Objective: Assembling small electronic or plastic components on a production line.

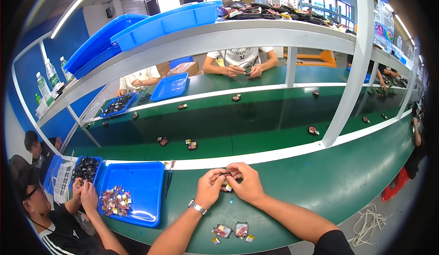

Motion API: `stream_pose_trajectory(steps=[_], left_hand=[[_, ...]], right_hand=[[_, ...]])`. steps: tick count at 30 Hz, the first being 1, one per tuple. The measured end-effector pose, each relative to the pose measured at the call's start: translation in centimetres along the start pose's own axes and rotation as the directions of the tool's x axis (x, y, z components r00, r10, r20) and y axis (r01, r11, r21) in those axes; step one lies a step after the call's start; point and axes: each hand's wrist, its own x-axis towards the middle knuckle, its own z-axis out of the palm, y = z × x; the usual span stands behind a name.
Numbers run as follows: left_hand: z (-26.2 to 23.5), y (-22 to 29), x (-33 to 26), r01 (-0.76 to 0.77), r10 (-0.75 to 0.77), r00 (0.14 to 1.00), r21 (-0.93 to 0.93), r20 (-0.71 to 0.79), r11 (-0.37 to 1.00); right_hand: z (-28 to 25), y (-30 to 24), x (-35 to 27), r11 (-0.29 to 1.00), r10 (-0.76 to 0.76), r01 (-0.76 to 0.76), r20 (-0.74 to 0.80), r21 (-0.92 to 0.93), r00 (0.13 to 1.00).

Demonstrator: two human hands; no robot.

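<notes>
My left hand (209,188) and my right hand (245,182) meet over the green work surface (320,177). Together they pinch one small dark part (225,180) with a yellowish tab, mostly hidden by the fingers. A wristwatch (197,206) sits on my left wrist. Close to my forearms lie two small clear packets with reddish contents (232,230) and a small yellow tag (215,241). A tiny blue speck (231,200) lies just below my hands.
A blue tray (141,182) holding several small parts stands to my left, with tweezers (168,177) beside it. A co-worker's hands (84,191) work at the lower left. Small parts ride the green conveyor belt (256,118); people sit across it. A white shelf post (350,72) rises at right.
</notes>
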Motion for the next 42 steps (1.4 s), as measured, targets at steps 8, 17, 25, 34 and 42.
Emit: stream_pose_trajectory(steps=[8, 17, 25, 34, 42], left_hand=[[-0.4, -0.4, 0.0, -0.034, 0.033, 0.993, 0.000, 0.115, 0.999], [-0.1, 0.5, -0.2, -0.048, 0.046, 0.999, -0.110, -0.017, 0.993], [-1.2, -0.9, 0.6, -0.258, 0.336, 0.919, 0.334, -0.204, 0.907], [-1.8, -0.6, 1.0, -0.309, 0.424, 0.846, 0.351, -0.324, 0.884], [-2.4, -1.2, 1.7, -0.264, 0.341, 0.840, 0.231, -0.422, 0.936]], right_hand=[[-0.7, -0.3, -0.1, 1.000, 0.020, -0.019, -0.012, 0.005, 1.000], [-0.9, 2.5, 2.6, 0.999, 0.050, -0.050, -0.097, 0.003, 0.994], [-8.4, 9.9, 13.0, 0.842, 0.221, -0.338, -0.304, -0.420, 0.927], [7.7, 3.7, 12.1, 0.751, 0.095, -0.049, 0.034, -0.658, 0.995], [7.7, 6.4, 12.2, 0.867, 0.063, -0.001, 0.108, -0.499, 0.992]])
